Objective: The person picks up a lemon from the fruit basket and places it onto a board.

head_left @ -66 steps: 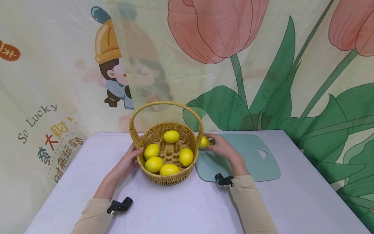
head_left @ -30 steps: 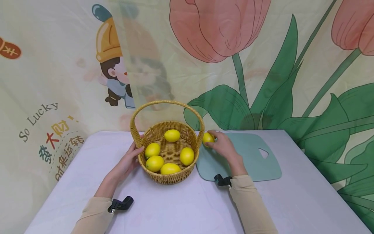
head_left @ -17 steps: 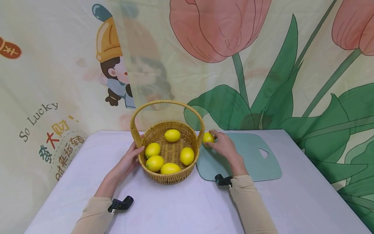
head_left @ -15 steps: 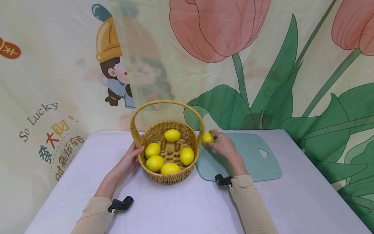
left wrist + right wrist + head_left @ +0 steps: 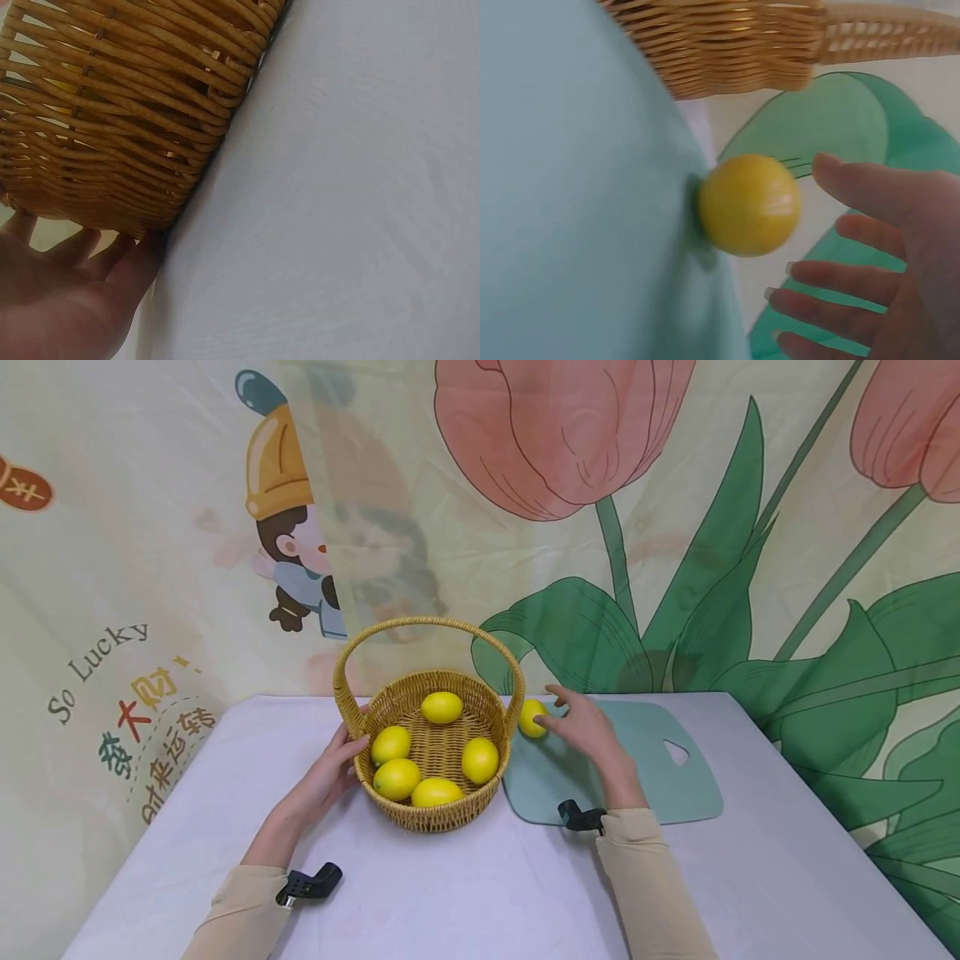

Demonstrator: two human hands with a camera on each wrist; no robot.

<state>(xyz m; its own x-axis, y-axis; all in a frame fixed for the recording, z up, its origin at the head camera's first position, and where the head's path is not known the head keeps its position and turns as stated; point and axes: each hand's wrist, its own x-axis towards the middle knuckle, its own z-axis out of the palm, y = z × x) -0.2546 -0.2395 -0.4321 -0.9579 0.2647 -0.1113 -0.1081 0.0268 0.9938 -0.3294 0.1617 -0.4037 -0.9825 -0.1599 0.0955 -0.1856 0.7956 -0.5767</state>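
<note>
In the head view my left hand (image 5: 326,772) rests against the left side of a wicker basket (image 5: 435,818) with a tall arched handle. In the left wrist view its fingertips (image 5: 79,244) touch the basket's woven outer wall. Several yellow lemons (image 5: 442,707) lie inside the basket. Another lemon (image 5: 533,718) sits on a pale green cutting board (image 5: 622,777), just right of the basket. My right hand (image 5: 588,727) is beside that lemon with fingers spread. In the right wrist view a gap shows between thumb and lemon (image 5: 750,206).
A white cloth (image 5: 450,893) covers the table. The cutting board has a triangular hole near its right end. Behind the table hangs a curtain (image 5: 555,577) printed with tulips and a cartoon figure. A black wrist camera (image 5: 311,883) sits on each sleeve.
My right hand first moved the lemon slightly right, clear of the basket handle. It has since let go, its fingers spreading and drawing back to the right. The left hand and basket stay put.
</note>
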